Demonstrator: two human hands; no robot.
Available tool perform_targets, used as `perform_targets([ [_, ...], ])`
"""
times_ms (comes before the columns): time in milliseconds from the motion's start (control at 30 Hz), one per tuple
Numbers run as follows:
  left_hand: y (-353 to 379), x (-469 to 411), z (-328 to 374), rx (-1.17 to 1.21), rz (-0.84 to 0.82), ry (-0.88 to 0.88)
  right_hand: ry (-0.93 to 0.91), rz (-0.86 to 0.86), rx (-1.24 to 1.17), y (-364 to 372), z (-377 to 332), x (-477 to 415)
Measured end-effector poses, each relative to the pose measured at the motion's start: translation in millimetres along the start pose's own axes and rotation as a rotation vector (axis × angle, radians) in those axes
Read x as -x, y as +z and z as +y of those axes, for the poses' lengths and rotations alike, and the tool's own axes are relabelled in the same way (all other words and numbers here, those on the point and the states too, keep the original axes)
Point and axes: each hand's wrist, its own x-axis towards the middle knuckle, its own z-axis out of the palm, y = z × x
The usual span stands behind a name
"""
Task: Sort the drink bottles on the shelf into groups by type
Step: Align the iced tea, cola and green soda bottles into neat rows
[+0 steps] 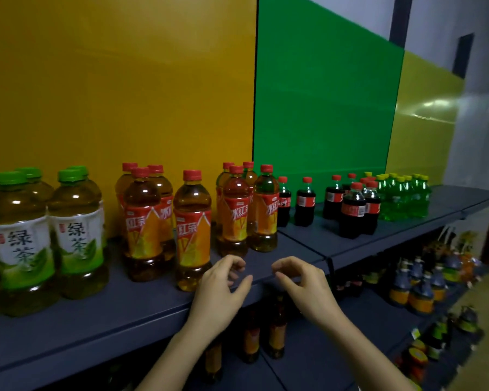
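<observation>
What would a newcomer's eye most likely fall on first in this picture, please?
Probably the two bare hands, left hand and right hand, open and empty over the shelf edge. Behind them stand the red-capped tea bottles, with green-capped tea bottles at far left and cola bottles to the right.

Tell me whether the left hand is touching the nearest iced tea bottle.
Cannot tell. In the head view, the left hand overlaps the lower right edge of the nearest iced tea bottle, fingers curled and empty, so no gap or contact shows plainly.

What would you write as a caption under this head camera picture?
Both empty hands, left hand and right hand, hover at the shelf edge before iced tea bottles.
</observation>
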Motion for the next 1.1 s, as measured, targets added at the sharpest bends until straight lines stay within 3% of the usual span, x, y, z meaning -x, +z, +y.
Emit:
perform_targets([
  [433,85.7,-130.0,-7.6,0.017,-0.079,-0.313,0.126,-0.050,-0.122,6.7,60.3,-124.7],
  [633,107.0,-161.9,-19.5,0.206,0.078,-0.419,0.084,-0.244,-0.273,24.3,79.8,-161.9],
  [733,117.0,-171.5,-21.2,0.262,0.186,-0.467,0.083,-0.237,-0.303,25.7,93.5,-175.4],
  [1100,140.5,-214.7,-42.3,-0.053,0.323,-0.567,0.053,-0.334,-0.332,22.5,135.2,-227.5],
])
